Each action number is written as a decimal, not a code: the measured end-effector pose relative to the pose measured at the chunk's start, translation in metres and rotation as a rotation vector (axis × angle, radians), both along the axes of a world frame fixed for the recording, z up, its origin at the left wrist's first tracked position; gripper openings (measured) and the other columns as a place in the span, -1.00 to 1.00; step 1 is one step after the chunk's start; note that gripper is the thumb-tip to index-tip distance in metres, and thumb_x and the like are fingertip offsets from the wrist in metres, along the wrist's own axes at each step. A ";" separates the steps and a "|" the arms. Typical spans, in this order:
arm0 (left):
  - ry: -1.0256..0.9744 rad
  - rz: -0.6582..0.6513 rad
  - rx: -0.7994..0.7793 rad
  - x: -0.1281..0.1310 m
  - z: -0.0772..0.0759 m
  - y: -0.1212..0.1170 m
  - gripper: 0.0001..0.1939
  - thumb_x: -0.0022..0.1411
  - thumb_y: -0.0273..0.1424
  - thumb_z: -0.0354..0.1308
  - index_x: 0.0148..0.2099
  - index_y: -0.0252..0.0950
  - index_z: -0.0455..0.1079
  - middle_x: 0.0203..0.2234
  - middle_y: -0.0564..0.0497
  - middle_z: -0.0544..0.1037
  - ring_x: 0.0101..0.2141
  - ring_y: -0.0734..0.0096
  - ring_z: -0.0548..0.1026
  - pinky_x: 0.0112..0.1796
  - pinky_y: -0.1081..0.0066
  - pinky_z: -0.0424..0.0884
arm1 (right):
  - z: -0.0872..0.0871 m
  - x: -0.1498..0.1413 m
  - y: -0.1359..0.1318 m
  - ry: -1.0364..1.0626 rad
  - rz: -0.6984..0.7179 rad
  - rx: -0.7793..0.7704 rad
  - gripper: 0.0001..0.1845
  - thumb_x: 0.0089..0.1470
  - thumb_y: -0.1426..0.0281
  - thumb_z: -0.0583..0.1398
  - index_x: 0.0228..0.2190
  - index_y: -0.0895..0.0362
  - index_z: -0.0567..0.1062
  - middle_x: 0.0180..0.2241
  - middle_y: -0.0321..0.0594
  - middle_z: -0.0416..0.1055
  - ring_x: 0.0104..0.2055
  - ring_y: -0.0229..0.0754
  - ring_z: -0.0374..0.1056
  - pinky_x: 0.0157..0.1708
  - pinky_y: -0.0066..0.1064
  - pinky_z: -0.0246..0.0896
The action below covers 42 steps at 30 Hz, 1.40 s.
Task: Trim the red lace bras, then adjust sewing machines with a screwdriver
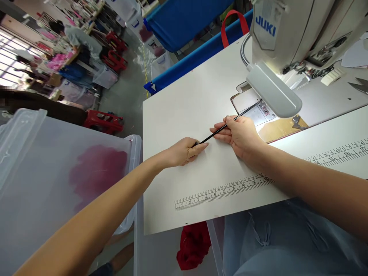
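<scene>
A thin black strip (214, 134) runs straight and slanted above the white table; I cannot tell if it is a cord or a narrow band. My left hand (184, 151) is closed on its near end. Further along, my right hand (241, 134) pinches the same strip between thumb and fingers, its other fingers stretched beneath. The strip's far end reaches the metal needle plate (257, 115) of the sewing machine (281, 34). A grey lamp head (274, 90) hides part of the needle area.
The white table (178, 115) has a printed ruler (224, 193) along its front. Scissors (359, 87) lie at the right. A plastic bin (51, 153) stands left, and red cloth (194, 245) lies below the table. Blue fabric (186, 23) hangs behind; a person (83, 42) sits farther off.
</scene>
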State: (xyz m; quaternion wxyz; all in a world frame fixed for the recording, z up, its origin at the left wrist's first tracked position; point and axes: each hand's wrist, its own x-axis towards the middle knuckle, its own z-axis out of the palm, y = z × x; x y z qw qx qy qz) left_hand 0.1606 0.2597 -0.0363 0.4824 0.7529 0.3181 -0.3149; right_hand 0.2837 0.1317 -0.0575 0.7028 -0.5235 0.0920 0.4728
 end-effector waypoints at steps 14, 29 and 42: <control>0.030 -0.014 -0.235 0.002 0.000 0.013 -0.53 0.19 0.01 0.15 -0.47 -0.22 0.12 -0.74 0.22 0.08 -0.73 0.66 -0.02 -0.72 0.55 -0.04 | 0.000 0.006 -0.003 0.036 0.037 0.041 -0.76 0.34 0.53 0.01 -0.40 0.16 0.31 -0.49 -0.16 0.49 -0.42 -0.23 0.50 -0.32 -0.41 0.52; -0.140 -0.391 0.917 -0.005 -0.013 0.002 -0.67 0.41 -0.15 -0.21 -0.01 -0.09 0.31 -0.11 0.03 0.50 -0.24 0.23 0.48 -0.48 0.37 0.10 | 0.001 0.016 -0.002 0.080 0.021 0.090 -0.73 0.35 0.49 0.04 -0.43 0.19 0.36 -0.45 -0.16 0.48 -0.31 -0.27 0.50 -0.17 -0.50 0.48; -0.213 -0.256 0.838 -0.001 -0.018 0.035 -0.73 0.34 -0.13 -0.16 -0.18 -0.18 0.23 -0.27 0.00 0.50 -0.30 0.23 0.45 -0.38 0.33 0.25 | -0.008 0.022 0.011 0.096 -0.016 0.124 -0.81 0.37 0.49 -0.08 -0.10 0.28 0.26 -0.40 0.03 0.51 -0.35 -0.13 0.54 -0.22 -0.33 0.52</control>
